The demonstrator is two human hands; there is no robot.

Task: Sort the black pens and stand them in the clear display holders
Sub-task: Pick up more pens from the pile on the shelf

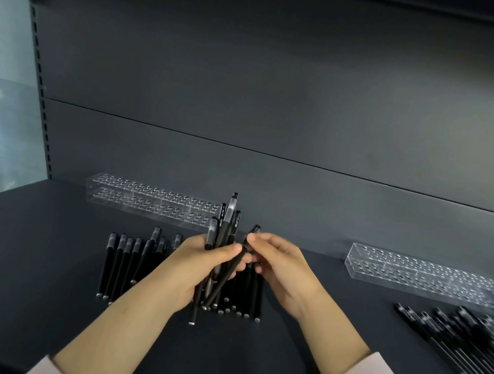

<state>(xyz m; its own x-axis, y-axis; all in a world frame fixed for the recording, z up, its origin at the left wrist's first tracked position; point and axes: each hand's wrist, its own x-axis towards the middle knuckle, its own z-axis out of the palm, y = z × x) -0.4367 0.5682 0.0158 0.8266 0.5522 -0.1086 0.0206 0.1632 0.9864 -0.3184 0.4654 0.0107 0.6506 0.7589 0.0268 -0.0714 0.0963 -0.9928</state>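
Sorting step. Left hand (199,263) grips a bundle of slim black plastic pens (228,218) over the dark shelf (51,258). Right hand (277,262) pinches one pen (225,278). Clear perforated acrylic holders (148,198) stand unfilled. Next, probably: draw it free and group by type.

Dark shelf (51,258) — grey back panel (279,84)
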